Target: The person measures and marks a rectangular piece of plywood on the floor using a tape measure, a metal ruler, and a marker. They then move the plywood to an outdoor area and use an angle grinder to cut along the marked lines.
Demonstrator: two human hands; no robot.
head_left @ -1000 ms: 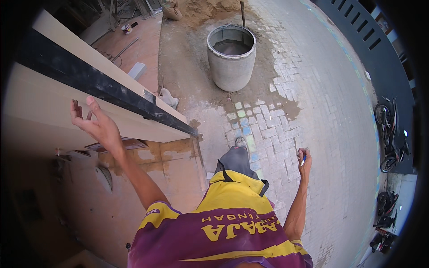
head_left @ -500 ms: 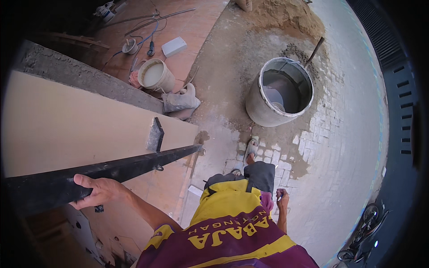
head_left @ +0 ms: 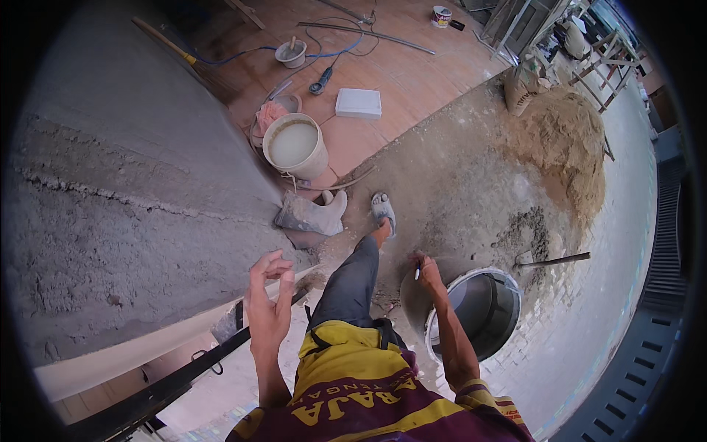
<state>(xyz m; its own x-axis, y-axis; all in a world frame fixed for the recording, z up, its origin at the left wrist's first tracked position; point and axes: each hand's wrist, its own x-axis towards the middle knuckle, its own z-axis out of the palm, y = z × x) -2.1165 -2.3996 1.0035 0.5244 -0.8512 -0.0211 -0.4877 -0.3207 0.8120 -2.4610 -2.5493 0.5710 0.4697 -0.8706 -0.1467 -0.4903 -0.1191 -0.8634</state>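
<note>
My left hand is raised with its fingers apart and nothing in it, in front of the rough grey plastered wall. My right hand is closed around a small pen-like thing, white with a dark end; its exact kind is too small to make out. Below and beside my right forearm stands a large round cement-coated drum with grey contents. The black metal bar with a ring lies to the left of my left forearm, apart from the hand.
Ahead are a bucket of cloudy liquid, cement-caked boots, a white box, an angle grinder, a small pail and loose cables. A sand heap, a sack and a long-handled tool lie to the right.
My left hand has let go of the black bar. I have stepped forward and turned, so the plastered wall, bucket and boots are nearer. The pen-like thing stays in my right hand.
</note>
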